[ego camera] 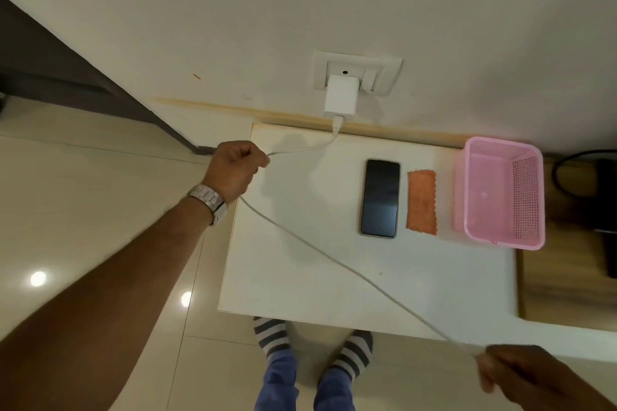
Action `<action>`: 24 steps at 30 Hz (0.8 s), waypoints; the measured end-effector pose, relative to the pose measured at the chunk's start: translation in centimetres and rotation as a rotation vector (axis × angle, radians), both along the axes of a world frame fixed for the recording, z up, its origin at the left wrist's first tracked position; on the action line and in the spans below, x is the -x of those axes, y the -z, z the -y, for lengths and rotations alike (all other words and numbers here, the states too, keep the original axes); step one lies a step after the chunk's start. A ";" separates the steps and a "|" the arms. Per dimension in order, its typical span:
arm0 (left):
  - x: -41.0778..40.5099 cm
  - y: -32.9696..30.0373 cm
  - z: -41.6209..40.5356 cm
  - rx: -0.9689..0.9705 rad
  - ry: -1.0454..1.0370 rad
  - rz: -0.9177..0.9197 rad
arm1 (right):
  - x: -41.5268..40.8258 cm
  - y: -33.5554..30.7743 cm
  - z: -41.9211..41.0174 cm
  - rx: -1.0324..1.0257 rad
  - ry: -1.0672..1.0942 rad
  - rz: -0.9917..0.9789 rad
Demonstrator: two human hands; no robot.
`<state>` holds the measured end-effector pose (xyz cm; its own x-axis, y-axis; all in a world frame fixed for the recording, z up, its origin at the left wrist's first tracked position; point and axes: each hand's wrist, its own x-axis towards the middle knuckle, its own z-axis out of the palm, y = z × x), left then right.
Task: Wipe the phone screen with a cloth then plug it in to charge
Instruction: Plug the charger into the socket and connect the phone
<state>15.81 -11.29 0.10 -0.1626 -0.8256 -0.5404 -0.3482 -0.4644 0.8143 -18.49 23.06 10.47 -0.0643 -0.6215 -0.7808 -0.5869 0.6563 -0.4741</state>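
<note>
Both steps pending, I'd say: left hand (235,166) and right hand (507,374) grip cable (334,260); phone (380,197) unplugged, cloth (421,201) at its 3 o'clock.

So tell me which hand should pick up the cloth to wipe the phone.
Probably the right hand: it is on the same side as the orange cloth and phone. The left hand grips the cable beyond the table's far left edge.

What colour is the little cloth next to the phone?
Orange. The cloth shows best in the head view.
</note>
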 end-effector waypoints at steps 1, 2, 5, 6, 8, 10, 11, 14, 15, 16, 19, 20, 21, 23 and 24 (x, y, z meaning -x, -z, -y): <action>0.1 0.1 0.3 0.008 0.000 0.002 | 1.0 -0.7 -0.1 -0.008 -0.021 -0.033; 0.2 0.1 0.6 0.020 0.011 0.000 | 1.5 -1.2 0.2 -0.018 -0.035 -0.053; 1.4 -0.2 0.3 0.112 0.089 0.040 | 0.2 -1.9 3.6 0.061 -0.059 -0.068; 1.6 -0.4 -0.2 0.119 0.126 0.054 | -1.1 -2.0 5.2 0.133 -0.067 -0.050; 1.9 -1.1 -1.8 0.177 0.200 0.146 | -4.1 -2.0 8.7 0.285 -0.105 0.001; 2.2 -2.3 -3.7 0.474 0.174 0.272 | -7.0 -1.8 12.3 0.379 -0.141 0.026; 2.6 -3.1 -4.7 0.656 0.130 0.309 | -8.3 -1.6 14.1 0.407 -0.147 0.033; 4.4 -5.8 -7.3 0.854 0.196 0.108 | -11.5 -1.0 18.8 0.438 -0.163 0.087; 4.8 -6.4 -8.1 0.845 0.306 0.026 | -12.2 -0.6 19.9 0.444 -0.150 0.123; 5.2 -6.9 -8.8 0.811 0.414 -0.017 | -12.7 -0.3 20.8 0.461 -0.127 0.164; 4.9 -7.1 -9.1 0.653 0.487 -0.008 | -13.1 0.2 22.6 0.472 -0.095 0.206; 4.6 -6.8 -8.7 0.668 0.462 0.060 | -13.1 0.2 22.8 0.468 -0.088 0.200; 4.1 -6.6 -8.3 0.700 0.442 0.141 | -13.0 0.2 23.0 0.475 -0.085 0.197; 3.1 -6.1 -7.5 0.718 0.387 0.234 | -12.8 0.3 23.1 0.492 -0.087 0.210; 2.7 -5.9 -7.2 0.722 0.360 0.266 | -12.7 0.4 23.1 0.494 -0.087 0.221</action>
